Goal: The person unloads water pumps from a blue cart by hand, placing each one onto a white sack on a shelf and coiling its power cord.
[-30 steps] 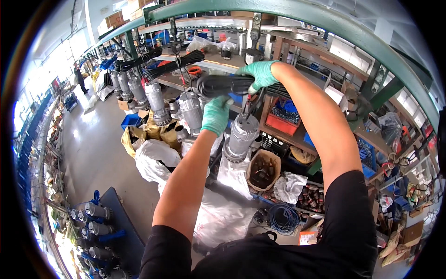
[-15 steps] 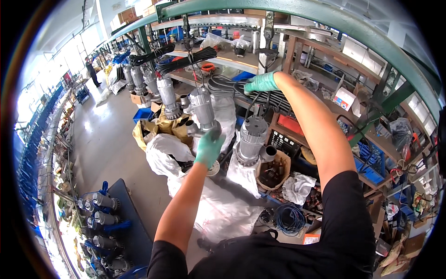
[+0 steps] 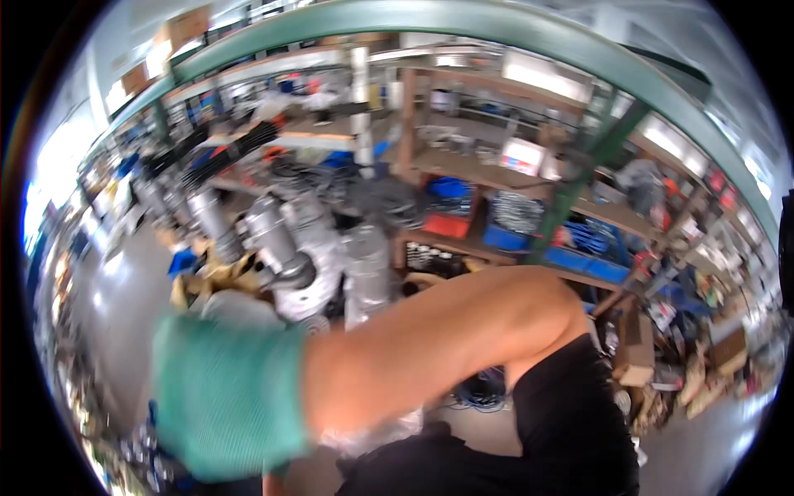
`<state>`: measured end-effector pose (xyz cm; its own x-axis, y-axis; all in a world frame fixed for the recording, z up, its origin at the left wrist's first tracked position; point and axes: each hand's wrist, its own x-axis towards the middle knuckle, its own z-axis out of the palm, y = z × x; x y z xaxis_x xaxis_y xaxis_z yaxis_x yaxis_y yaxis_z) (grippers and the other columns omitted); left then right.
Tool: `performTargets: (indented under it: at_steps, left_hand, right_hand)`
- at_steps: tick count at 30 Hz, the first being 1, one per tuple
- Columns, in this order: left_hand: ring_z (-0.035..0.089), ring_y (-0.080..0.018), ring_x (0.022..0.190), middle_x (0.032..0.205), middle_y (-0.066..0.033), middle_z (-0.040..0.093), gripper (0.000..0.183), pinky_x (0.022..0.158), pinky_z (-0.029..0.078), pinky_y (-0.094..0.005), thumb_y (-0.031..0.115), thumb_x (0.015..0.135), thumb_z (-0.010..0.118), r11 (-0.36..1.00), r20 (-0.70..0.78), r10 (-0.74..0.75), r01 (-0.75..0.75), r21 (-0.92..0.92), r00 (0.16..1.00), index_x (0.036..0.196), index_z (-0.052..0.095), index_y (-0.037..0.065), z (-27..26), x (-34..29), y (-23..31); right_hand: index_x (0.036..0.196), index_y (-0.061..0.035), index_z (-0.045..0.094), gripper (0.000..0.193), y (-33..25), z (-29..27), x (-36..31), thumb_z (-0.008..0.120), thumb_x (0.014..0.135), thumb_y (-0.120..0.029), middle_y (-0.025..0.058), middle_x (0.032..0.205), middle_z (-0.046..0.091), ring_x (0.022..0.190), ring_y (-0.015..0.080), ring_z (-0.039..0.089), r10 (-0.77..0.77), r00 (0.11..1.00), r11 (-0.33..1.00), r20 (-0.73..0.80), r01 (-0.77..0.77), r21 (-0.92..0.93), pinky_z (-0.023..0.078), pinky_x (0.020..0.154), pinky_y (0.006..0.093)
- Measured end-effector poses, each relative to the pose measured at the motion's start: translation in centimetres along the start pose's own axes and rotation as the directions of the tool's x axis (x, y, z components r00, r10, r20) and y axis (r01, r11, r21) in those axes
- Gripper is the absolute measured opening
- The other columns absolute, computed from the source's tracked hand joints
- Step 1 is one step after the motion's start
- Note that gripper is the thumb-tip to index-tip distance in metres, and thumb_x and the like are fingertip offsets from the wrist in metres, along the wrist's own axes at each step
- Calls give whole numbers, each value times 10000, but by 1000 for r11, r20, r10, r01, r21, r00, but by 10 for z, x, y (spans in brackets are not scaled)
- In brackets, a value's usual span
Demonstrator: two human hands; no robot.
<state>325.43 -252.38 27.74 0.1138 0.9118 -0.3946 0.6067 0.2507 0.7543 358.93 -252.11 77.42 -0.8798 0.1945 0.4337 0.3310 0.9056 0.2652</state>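
My right hand [image 3: 227, 397], in a green knit glove, is large and blurred at the lower left, with its bare forearm reaching across my front. Motion smears its fingers, so I cannot tell what they hold, if anything. Only a sliver of skin, perhaps my left forearm [image 3: 275, 484], shows below it; the left hand is out of sight. Beyond the arm a grey metal pump [image 3: 277, 241] hangs tilted. Another grey pump [image 3: 364, 264] stands to its right, partly behind my forearm. A further pump [image 3: 215, 225] is at the left, with a bundle of black cable [image 3: 231, 155] above it.
A green metal rail [image 3: 397, 18] arches overhead. Shelving at the right carries a white box [image 3: 523, 157], a red bin [image 3: 447, 225] and a blue bin [image 3: 506, 237]. Below lies a coil of dark cable [image 3: 481, 393]. Grey floor [image 3: 132, 285] runs along the left.
My right hand has left the cables above the pumps and swung down to the lower left. My left hand is off the hanging pump and out of sight. The view has turned right.
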Motion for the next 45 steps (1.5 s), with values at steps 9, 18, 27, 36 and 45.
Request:
performTargets:
  at_steps: [9,18,27,36,45]
  left_hand:
    - [719,-181,909,1055,-130,769,329,844,560,-343,212,921,702,989,-30,-30,34,147,999,1181,722,12,7,-11,48]
    - [723,-195,948,1086,-129,765,344,869,560,-345,227,915,710,983,-40,-17,24,180,999,1199,723,32,7,-8,63]
    - [726,-209,988,1116,-127,762,361,895,560,-346,243,910,717,970,-69,-35,51,240,997,1217,724,53,5,-30,54]
    - [729,-222,1027,1146,-126,759,378,920,560,-347,259,905,725,973,-155,-53,86,213,986,1235,725,73,-9,-54,35]
    - [740,-219,974,1129,-125,767,422,896,568,-358,362,915,751,963,-96,-31,55,265,995,1219,734,70,-23,-79,-3]
  right_hand:
    - [770,-107,734,105,-40,12,-10,718,696,-179,49,663,665,597,249,649,-132,990,953,-46,140,268,477,525,429]
    - [757,-111,722,93,-47,13,-8,705,727,-198,48,669,663,611,248,653,-152,987,941,57,127,315,485,547,433]
    - [745,-116,709,104,-51,15,-28,692,759,-217,48,674,660,625,247,657,-103,994,923,47,78,377,492,569,436]
    - [732,-121,696,131,-41,23,-18,679,791,-236,48,679,658,640,246,661,-210,976,863,64,154,481,500,591,439]
    - [719,-126,684,167,-39,28,-9,666,823,-255,48,684,655,654,245,665,-425,889,790,170,272,549,508,613,442]
